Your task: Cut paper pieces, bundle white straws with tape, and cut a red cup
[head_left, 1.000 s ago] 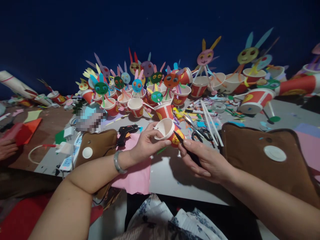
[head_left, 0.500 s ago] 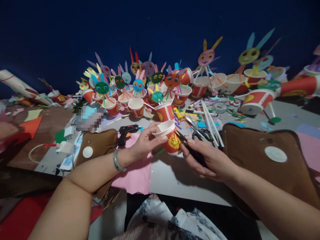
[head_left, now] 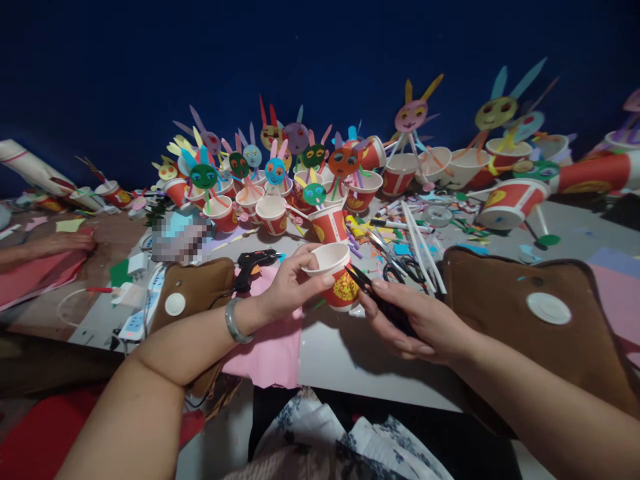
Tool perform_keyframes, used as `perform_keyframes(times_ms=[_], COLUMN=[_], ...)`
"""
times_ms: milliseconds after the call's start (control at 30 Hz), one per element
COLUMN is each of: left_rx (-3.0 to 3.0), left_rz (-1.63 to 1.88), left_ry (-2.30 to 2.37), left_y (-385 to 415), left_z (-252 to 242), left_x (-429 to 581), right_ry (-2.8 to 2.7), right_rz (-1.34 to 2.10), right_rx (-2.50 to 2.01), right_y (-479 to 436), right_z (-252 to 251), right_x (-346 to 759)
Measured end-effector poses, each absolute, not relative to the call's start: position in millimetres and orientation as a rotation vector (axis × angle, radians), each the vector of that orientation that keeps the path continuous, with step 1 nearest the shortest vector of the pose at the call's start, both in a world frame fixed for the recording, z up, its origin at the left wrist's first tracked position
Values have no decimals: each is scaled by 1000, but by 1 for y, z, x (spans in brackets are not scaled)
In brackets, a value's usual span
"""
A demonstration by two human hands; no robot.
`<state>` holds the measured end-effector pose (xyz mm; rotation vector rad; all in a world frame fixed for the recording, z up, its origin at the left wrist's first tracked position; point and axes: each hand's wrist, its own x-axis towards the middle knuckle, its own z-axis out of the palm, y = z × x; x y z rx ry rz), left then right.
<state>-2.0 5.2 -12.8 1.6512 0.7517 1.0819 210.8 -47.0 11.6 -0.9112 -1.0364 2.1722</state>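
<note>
A red paper cup (head_left: 344,288) with a yellow emblem and white inside is held over the table between my hands. My left hand (head_left: 295,283) grips its rim, thumb outside and fingers partly behind or inside the cup. In my right hand (head_left: 407,313) is a slim black pointed tool (head_left: 387,308), its tip against or very near the cup's right side below the rim. My fingers cover much of the tool, so its exact kind is unclear. Behind the cup stands another red cup (head_left: 329,227) bearing a green paper rabbit face (head_left: 315,194).
Beyond are several cups with paper rabbit figures (head_left: 275,172). A black glue gun (head_left: 253,265) lies left on pink paper (head_left: 270,347); scissors (head_left: 400,269) and white sticks (head_left: 423,247) lie right. Brown cushions (head_left: 525,347) flank my arms. Another person's hand (head_left: 65,247) rests on red paper (head_left: 45,280).
The cup has turned slightly in my left hand, its emblem shifting a little left. The tool's tip has moved slightly left. Far left, the other person's hand now lies on red paper.
</note>
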Motion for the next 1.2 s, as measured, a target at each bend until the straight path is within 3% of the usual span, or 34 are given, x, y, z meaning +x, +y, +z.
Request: perform_keyframes(times_ms=[733, 1200], left_rx=[1635, 1492], left_rz=[1027, 930], left_ry=[733, 642], left_y=[6, 10], left_z=[-16, -10], left_x=[-5, -7], right_ry=[-997, -1248], right_rz=[2223, 2038], right_rx=[-815, -987], right_y=[-45, -42], right_z=[10, 5], right_x=[213, 217])
